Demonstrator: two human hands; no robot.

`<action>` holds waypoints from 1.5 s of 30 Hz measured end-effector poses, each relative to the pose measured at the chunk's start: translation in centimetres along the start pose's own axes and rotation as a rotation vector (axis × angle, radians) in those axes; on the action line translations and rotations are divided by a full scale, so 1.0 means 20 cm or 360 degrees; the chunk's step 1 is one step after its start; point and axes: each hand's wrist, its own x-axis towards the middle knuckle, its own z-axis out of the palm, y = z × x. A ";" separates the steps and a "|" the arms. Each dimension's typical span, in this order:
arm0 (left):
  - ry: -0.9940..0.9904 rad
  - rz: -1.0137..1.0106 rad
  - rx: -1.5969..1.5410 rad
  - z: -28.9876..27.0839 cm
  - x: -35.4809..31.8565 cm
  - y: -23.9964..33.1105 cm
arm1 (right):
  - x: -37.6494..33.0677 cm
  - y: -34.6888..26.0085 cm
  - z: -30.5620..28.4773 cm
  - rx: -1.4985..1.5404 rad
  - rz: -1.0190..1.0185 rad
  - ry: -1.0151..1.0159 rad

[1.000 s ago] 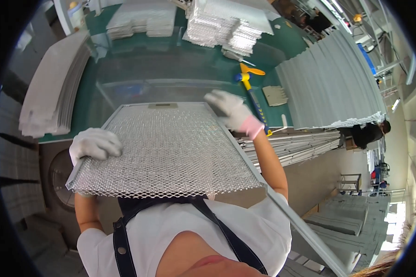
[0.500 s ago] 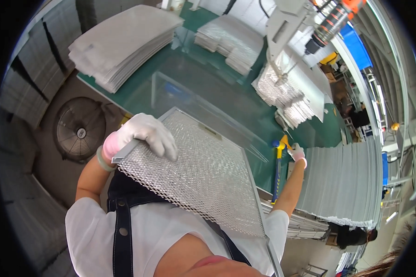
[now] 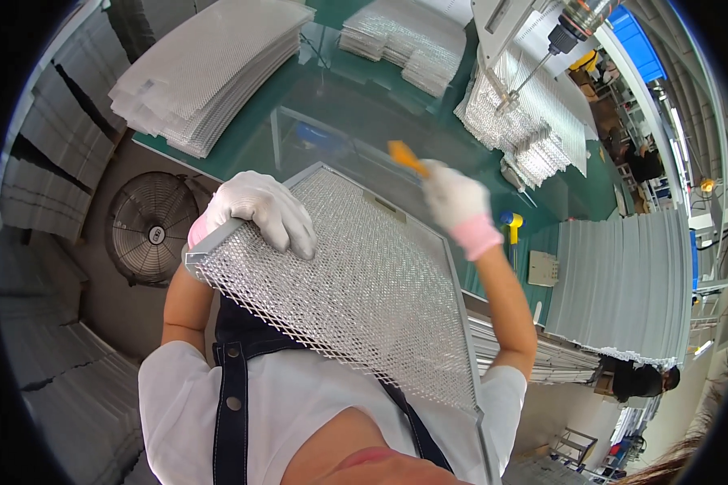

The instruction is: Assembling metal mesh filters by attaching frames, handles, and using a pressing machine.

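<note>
A framed metal mesh panel (image 3: 356, 283) leans tilted against my body, its far side over the green table (image 3: 348, 89). My left hand (image 3: 263, 212), in a white glove with a pink cuff, is closed over the panel's left frame corner, fingers bent onto the mesh. Above the panel's far right edge, my gloved right hand (image 3: 457, 200) is closed on a flat orange-yellow hand tool (image 3: 407, 158), which points left; its exact kind is unclear. A yellow-headed hammer (image 3: 511, 222) stands to the right of that hand, its lower part hidden behind my forearm.
Stacked mesh sheets lie at the far left (image 3: 210, 81), far middle (image 3: 408, 40) and far right (image 3: 534, 105). A drill (image 3: 570, 32) hangs over the right stack. Grey panels (image 3: 623, 283) stand in a row at right, near a small pale block (image 3: 543, 268). A floor fan (image 3: 150, 230) is left.
My right hand has lifted the orange-yellow tool from beside the hammer and carried it left and up toward the panel. The left hand stays on the frame corner.
</note>
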 end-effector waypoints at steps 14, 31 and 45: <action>0.0062 -0.0134 -0.0139 0.00 -0.06 0.01 | 0.29 -0.50 0.01 -0.0450 -0.0512 -0.0657; 0.0164 -0.0364 -0.0011 0.06 -0.04 0.08 | 0.35 -0.57 0.04 -0.0657 -0.0657 -0.0611; 0.0504 -0.0414 0.0540 -0.05 0.14 0.01 | -0.01 0.02 -0.17 -0.0482 -0.0198 0.0027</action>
